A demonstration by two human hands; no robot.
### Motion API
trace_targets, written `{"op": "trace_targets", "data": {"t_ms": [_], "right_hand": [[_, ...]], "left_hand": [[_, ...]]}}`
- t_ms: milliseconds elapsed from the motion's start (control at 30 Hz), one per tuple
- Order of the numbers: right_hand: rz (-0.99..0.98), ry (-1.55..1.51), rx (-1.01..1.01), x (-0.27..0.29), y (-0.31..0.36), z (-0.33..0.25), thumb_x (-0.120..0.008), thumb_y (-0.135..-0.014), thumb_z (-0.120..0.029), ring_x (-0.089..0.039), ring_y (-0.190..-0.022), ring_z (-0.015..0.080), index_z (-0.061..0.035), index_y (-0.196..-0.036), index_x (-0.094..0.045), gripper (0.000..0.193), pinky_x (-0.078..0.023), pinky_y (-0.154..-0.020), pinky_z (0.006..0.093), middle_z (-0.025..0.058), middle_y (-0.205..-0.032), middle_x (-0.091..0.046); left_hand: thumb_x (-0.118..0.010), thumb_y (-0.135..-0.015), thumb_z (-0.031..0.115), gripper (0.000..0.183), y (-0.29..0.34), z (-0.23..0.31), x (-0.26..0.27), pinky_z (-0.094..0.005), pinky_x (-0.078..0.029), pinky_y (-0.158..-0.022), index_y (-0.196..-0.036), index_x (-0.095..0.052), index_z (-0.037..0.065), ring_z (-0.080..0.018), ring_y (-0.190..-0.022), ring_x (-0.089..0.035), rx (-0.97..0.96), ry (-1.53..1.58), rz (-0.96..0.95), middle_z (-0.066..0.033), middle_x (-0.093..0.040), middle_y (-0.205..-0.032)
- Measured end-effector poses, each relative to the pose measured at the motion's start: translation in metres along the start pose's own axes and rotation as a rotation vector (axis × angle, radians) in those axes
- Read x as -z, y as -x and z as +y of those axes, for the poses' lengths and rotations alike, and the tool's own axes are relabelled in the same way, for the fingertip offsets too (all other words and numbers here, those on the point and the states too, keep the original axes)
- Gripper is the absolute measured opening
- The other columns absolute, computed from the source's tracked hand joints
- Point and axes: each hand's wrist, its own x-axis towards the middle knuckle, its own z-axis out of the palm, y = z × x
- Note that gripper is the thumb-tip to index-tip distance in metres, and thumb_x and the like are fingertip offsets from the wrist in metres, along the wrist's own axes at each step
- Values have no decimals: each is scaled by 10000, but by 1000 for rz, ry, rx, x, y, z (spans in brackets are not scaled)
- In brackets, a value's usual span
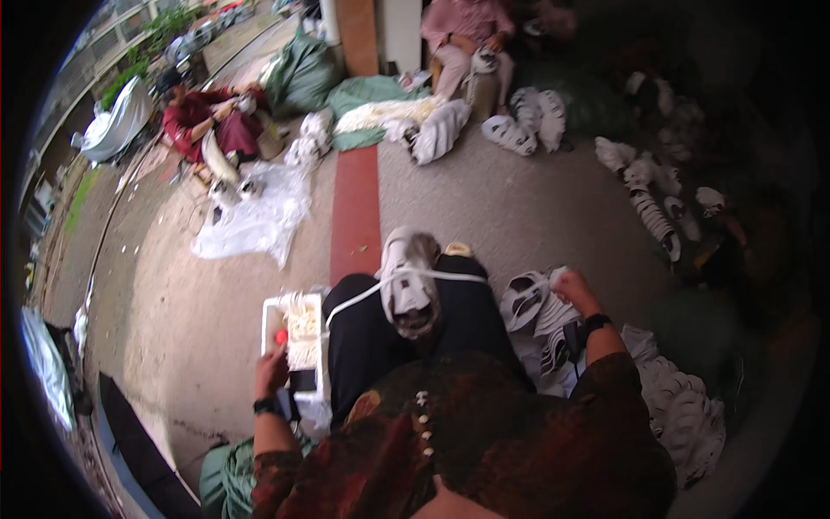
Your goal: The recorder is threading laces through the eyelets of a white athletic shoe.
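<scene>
A white shoe upper (410, 290) with dark and grey parts stands between my knees, its opening toward me. A white cord (450, 273) runs across it and over both thighs. My left hand (271, 367) is closed at the left, beside a white tray (267, 329), with a small thing with a round red end (282, 336) at its fingers; the rest of that thing is hidden. To the right, my right hand (577, 291) is closed beside white shoe uppers (524, 298). Something white shows at its fingertips, too small to name.
Pale laces (303, 320) lie in the tray. More nested white uppers (683, 411) are piled at my right. Ahead, two people (207, 121) (467, 43) sit with shoe uppers, near green sacks (303, 73) and a plastic sheet (259, 221). A green cloth (229, 480) lies at lower left.
</scene>
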Motion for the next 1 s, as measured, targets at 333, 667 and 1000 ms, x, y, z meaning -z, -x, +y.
{"op": "trace_targets", "data": {"t_ms": [333,667,1000], "right_hand": [[-186,-166,508,-203,-52,-147,-608,-728,-4,-505,-660,74,1,-657,-534,103,-411,-621,224,6,-713,-579],[-17,-23,528,-228,-60,-151,-657,-679,-40,-481,-547,147,6,-623,-530,146,-401,-526,311,83,-560,-508],[152,420,556,-243,-51,-163,-642,-703,-113,-601,-694,350,-27,-706,-571,112,-462,-602,438,191,-704,-591]], "left_hand": [[-617,-841,153,99,-62,259,-224,-201,-439,-660,-824,-609,56,-58,-726,-557,-50,124,-637,14,-623,-801],[-582,-858,101,170,-77,238,-243,-217,-443,-733,-991,-610,0,-65,-786,-539,-215,99,-452,2,-610,-868],[-578,-852,95,142,-68,242,-246,-217,-447,-715,-937,-627,-8,-66,-760,-548,-286,103,-377,-4,-623,-829]]}}
